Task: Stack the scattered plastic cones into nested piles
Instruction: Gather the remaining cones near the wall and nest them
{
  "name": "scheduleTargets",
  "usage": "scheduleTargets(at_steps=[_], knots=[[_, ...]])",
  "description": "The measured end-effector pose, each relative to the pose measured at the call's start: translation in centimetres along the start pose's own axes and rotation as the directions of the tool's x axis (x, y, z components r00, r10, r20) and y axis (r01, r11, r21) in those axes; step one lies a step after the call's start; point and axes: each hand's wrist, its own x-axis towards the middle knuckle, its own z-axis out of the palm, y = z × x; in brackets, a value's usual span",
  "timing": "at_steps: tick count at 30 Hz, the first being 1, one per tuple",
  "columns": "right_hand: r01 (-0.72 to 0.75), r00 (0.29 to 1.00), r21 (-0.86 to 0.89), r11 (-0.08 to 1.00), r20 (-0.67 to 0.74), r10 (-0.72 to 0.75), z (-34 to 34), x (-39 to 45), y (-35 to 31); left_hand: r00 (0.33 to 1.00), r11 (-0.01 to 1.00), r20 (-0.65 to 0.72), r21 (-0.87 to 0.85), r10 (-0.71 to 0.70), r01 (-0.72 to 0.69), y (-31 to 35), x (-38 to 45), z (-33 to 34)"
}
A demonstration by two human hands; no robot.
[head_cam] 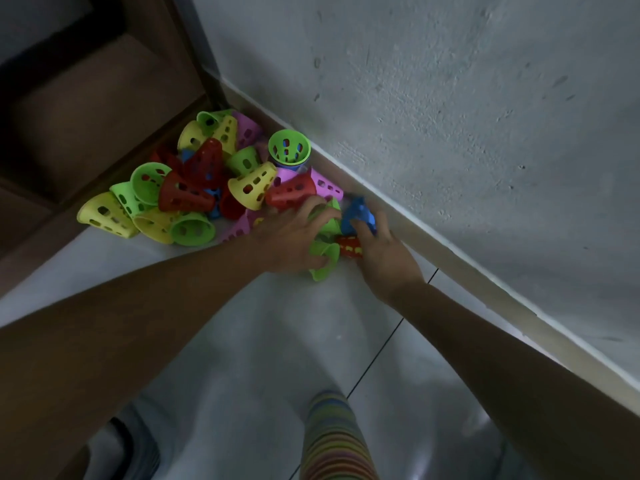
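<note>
A heap of perforated plastic cones [194, 192], red, yellow, green, pink and blue, lies on the floor in a corner. An upright nested pile topped by a green cone [289, 147] stands by the wall. My left hand [294, 233] is wrapped around a green cone [323, 258] lying on its side. My right hand [381, 251] holds a blue cone [358, 213] from the right. A small red cone [349, 246] lies between my two hands, touching the green one.
A grey wall [450, 116] with a pale skirting board [450, 258] runs along the right. Brown wooden furniture [86, 109] borders the heap on the left. A tall striped stack of nested cones [334, 441] rises at the bottom centre on the white tiled floor [242, 341].
</note>
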Motion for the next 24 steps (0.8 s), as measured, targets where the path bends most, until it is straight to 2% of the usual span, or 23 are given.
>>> scheduleTargets(at_steps=[4,8,12,16,19,21,24], knots=[[-0.017,0.999,0.046,0.999,-0.037,0.019,0.9,-1.1,0.1,0.999,0.998,-0.032,-0.055,0.042,-0.044,0.2,-1.0,0.4],[-0.104,0.994,0.107,0.989,-0.025,0.107,1.1,-2.4,0.0,0.999,0.952,0.048,-0.305,0.002,0.012,0.2,-2.2,1.0],[-0.205,0.979,0.120,0.971,0.034,0.202,0.9,-3.1,-0.1,0.998,0.903,0.066,-0.427,-0.023,0.049,0.5,-3.1,1.8],[-0.281,0.955,0.303,0.911,-0.011,0.298,0.6,-3.6,0.6,0.994,0.844,0.014,-0.527,-0.106,0.098,-0.2,-4.1,3.0],[-0.300,0.926,0.494,0.816,-0.054,0.373,-0.3,-4.5,1.2,0.986,0.795,-0.014,-0.593,-0.167,0.126,-0.3,-4.9,3.2],[-0.344,0.898,0.603,0.720,-0.013,0.440,-1.2,-5.2,1.4,0.981,0.791,-0.019,-0.595,-0.193,0.144,0.0,-5.4,3.1],[-0.395,0.841,0.824,0.407,0.145,0.522,-2.5,-6.4,1.6,0.968,0.795,-0.028,-0.577,-0.249,0.188,0.3,-6.4,2.5]])
